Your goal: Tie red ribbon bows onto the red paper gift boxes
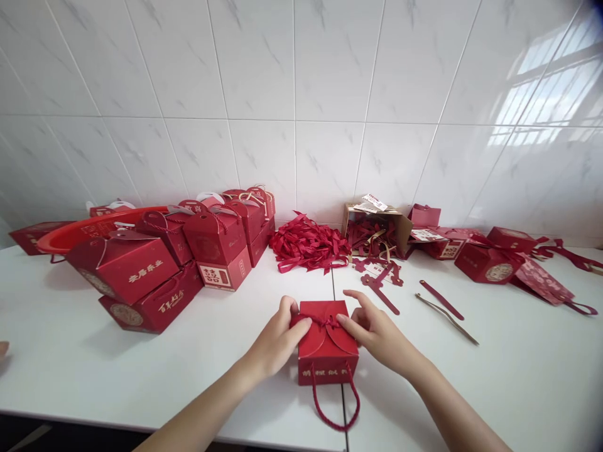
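Observation:
In the head view, a red gift box (328, 348) with gold lettering stands on the table in front of me, its rope handle (336, 427) hanging toward me. Across its folded lid lies a knotted red ribbon (325, 322). My left hand (277, 333) is closed at the box's left side, thumb pressed on one end of the ribbon. At the right side, my right hand (374, 329) pinches the other end under its thumb, with the index finger stretched out. Some fingertips of both hands are hidden behind the box.
Stacked red gift boxes (136, 270) and a red plastic basin (70, 235) stand at left. A ribbon pile (308, 245) lies by the wall, next to an open carton (402, 229) of strips. Loose strips (445, 317) and more boxes (487, 263) lie at right. Fingertips (4, 348) show at the left edge.

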`<state>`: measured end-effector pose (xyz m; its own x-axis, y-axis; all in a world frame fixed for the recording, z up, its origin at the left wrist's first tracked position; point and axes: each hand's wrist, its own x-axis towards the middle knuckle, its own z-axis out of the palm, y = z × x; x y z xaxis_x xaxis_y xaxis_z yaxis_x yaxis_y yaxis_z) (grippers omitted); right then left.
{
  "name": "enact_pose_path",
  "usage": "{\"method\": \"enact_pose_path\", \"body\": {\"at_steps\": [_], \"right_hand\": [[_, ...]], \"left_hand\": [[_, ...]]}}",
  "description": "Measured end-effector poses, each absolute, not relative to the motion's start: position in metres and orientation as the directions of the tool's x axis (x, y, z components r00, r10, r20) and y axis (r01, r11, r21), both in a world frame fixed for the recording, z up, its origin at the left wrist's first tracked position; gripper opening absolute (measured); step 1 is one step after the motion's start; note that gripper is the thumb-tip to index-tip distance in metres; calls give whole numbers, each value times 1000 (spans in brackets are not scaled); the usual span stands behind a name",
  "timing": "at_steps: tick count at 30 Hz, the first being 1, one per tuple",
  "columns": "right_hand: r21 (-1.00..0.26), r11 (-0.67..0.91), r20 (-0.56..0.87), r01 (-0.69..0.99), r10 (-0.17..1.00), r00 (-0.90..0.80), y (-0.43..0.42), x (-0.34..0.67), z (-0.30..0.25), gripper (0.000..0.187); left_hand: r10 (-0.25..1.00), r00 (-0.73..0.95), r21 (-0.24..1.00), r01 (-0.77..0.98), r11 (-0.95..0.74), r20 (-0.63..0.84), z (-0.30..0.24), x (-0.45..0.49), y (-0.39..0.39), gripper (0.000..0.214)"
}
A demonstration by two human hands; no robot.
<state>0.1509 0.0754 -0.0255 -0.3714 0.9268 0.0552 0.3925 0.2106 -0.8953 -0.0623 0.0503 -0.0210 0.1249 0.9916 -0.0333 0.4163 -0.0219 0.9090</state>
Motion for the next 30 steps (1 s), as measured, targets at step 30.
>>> {"method": "enact_pose_path", "body": {"at_steps": [30], "right_hand": [[-512,588,712,626,698,-74,65,159,-17,23]], "left_hand": [[965,176,865,433,-253,195,2,-53,30,34]]}}
